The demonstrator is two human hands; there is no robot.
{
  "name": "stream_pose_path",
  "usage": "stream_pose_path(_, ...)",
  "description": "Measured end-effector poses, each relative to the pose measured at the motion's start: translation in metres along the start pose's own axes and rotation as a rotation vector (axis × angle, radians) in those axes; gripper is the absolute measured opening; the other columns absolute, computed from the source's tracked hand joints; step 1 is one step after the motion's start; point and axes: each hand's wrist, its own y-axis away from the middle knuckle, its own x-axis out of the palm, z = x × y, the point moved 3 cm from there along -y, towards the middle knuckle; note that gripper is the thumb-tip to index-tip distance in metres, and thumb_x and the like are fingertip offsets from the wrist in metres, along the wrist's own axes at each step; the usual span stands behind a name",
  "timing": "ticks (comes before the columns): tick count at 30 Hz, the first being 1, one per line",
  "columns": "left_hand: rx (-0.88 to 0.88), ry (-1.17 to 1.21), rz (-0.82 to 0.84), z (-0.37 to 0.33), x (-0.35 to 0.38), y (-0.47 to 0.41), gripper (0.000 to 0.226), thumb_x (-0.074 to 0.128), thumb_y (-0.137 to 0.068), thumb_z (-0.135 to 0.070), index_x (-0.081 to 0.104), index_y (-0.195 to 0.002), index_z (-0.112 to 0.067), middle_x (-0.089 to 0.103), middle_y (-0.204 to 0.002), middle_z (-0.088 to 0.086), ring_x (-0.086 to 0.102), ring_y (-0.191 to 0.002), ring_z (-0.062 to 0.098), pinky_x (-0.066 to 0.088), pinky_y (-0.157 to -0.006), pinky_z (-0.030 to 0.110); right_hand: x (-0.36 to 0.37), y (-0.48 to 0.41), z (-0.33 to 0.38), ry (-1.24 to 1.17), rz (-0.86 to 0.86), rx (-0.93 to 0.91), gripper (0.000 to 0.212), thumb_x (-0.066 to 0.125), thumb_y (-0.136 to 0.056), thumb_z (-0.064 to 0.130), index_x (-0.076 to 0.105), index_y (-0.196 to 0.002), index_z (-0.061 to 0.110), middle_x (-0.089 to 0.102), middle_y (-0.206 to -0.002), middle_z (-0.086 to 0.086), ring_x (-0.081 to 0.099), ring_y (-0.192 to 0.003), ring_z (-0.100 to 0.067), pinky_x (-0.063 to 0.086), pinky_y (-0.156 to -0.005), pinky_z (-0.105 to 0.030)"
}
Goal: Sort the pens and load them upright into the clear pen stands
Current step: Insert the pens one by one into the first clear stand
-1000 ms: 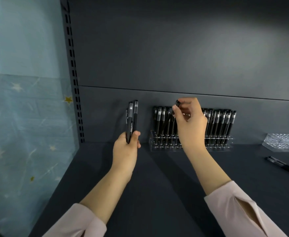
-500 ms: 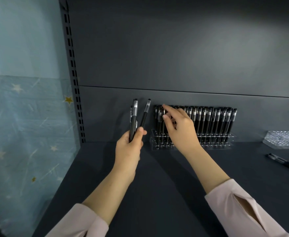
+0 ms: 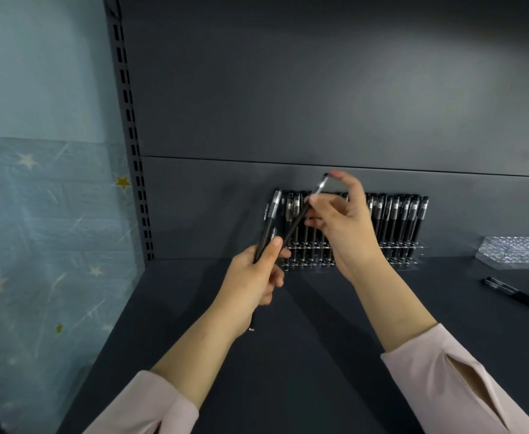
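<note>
The left hand (image 3: 253, 277) is closed around the held pens (image 3: 269, 220), black ones standing nearly upright out of its fist. The right hand (image 3: 344, 227) pinches a tilted pen (image 3: 300, 219) near its upper end with thumb and fingers; the pen's lower end slants down to the left hand's fingertips.

Just behind both hands, a clear pen stand (image 3: 397, 261) sits against the back panel (image 3: 319, 89), packed with a row of upright pens (image 3: 397, 214). Everything rests on a dark grey shelf (image 3: 319, 339). Further right lie a second clear stand (image 3: 516, 252) and, nearer the front, loose pens (image 3: 520, 297) flat on the shelf. A slotted upright (image 3: 131, 151) edges the shelf on the left, and beyond it hangs a pale blue sheet with stars (image 3: 37, 214).
</note>
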Motion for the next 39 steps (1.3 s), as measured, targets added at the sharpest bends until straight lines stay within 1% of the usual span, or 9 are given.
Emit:
stream_pose_path(4, -0.117, 0.004, -0.073, 0.009, -0.001, -0.004, 0.032, 0.049, -0.099, -0.043, 0.049, -0.103, -0.011, 0.05, -0.049, -0.009, 0.03, -0.035, 0.005, 0.024, -0.034, 0.019, -0.02, -0.001, 0.012, 0.301, -0.241, -0.257, 0.04, 0.059, -0.094, 0.012, 0.043, -0.128, 0.029, 0.064, -0.091, -0.006, 0.066, -0.074, -0.014, 0.051, -0.071, -0.019)
stream_pose_path(7, -0.087, 0.033, -0.087, 0.008, -0.002, -0.007, 0.016, 0.046, -0.102, -0.028, 0.05, -0.099, -0.013, 0.051, -0.053, -0.009, 0.031, -0.037, 0.004, 0.026, -0.035, 0.018, -0.023, 0.001, 0.009, 0.436, -0.268, -0.329, 0.043, 0.057, -0.095, 0.015, 0.04, -0.129, 0.034, 0.064, -0.092, -0.003, 0.065, -0.076, -0.018, 0.047, -0.066, -0.012)
stream_pose_path(12, 0.03, -0.004, -0.101, 0.004, -0.006, -0.006, 0.017, 0.047, -0.102, -0.031, 0.061, -0.1, -0.021, 0.056, -0.058, -0.012, 0.04, -0.045, 0.004, 0.032, -0.039, 0.017, -0.019, 0.001, -0.001, 0.511, -0.23, -0.32, 0.042, 0.057, -0.095, 0.014, 0.042, -0.125, 0.04, 0.062, -0.093, 0.001, 0.067, -0.078, -0.018, 0.048, -0.065, -0.013)
stream_pose_path(16, 0.058, 0.011, -0.099, 0.0, -0.007, -0.004, 0.019, 0.048, -0.1, -0.04, 0.06, -0.103, -0.027, 0.056, -0.058, -0.01, 0.035, -0.04, 0.004, 0.027, -0.036, 0.017, -0.013, 0.004, -0.006, 0.597, -0.174, -0.345, 0.045, 0.057, -0.095, 0.012, 0.042, -0.121, 0.045, 0.06, -0.093, 0.005, 0.064, -0.078, -0.015, 0.051, -0.068, -0.016)
stream_pose_path(22, 0.019, 0.074, -0.12, 0.0, 0.0, -0.004, 0.017, 0.044, -0.103, -0.022, 0.059, -0.105, -0.014, 0.058, -0.061, -0.008, 0.037, -0.043, 0.004, 0.028, -0.037, 0.016, -0.006, 0.004, -0.014, 0.782, -0.069, -0.417, 0.041, 0.058, -0.094, 0.011, 0.047, -0.127, 0.031, 0.059, -0.094, 0.005, 0.058, -0.081, -0.006, 0.049, -0.071, -0.015)
stream_pose_path(25, 0.059, 0.035, -0.124, -0.002, 0.002, -0.003, 0.016, 0.045, -0.103, -0.019, 0.061, -0.105, -0.017, 0.064, -0.069, -0.006, 0.047, -0.049, 0.002, 0.037, -0.043, 0.017, -0.003, 0.003, -0.02, 0.93, 0.025, -0.431, 0.045, 0.055, -0.094, 0.004, 0.049, -0.134, 0.023, 0.058, -0.094, 0.002, 0.056, -0.079, -0.009, 0.05, -0.075, -0.019)
stream_pose_path(29, 0.098, -0.004, -0.09, -0.006, 0.002, 0.002, 0.015, 0.046, -0.103, -0.027, 0.06, -0.108, -0.025, 0.068, -0.072, -0.008, 0.052, -0.052, 0.003, 0.04, -0.045, 0.019, -0.006, -0.001, -0.026, 1.037, 0.115, -0.385, 0.055, 0.055, -0.093, 0.0, 0.044, -0.143, 0.02, 0.053, -0.096, -0.003, 0.05, -0.079, -0.01, 0.041, -0.08, -0.015)
stream_pose_path(34, 0.096, -0.016, -0.079, -0.008, 0.004, 0.004, 0.016, 0.047, -0.102, -0.032, 0.058, -0.106, -0.021, 0.067, -0.068, -0.012, 0.043, -0.047, 0.003, 0.034, -0.041, 0.016, -0.002, 0.001, -0.019, 0.934, 0.075, -0.35, 0.044, 0.056, -0.096, 0.014, 0.05, -0.138, 0.02, 0.056, -0.094, 0.001, 0.051, -0.078, -0.007, 0.039, -0.076, -0.007)
stream_pose_path(39, 0.118, -0.046, -0.037, -0.008, 0.008, 0.006, 0.018, 0.049, -0.101, -0.032, 0.06, -0.105, -0.019, 0.069, -0.071, -0.009, 0.045, -0.051, 0.004, 0.037, -0.044, 0.015, 0.009, 0.005, -0.009, 0.594, 0.126, -0.112, 0.017, 0.06, -0.093, 0.031, 0.065, -0.109, 0.027, 0.067, -0.095, 0.013, 0.06, -0.088, 0.004, 0.048, -0.078, -0.013)
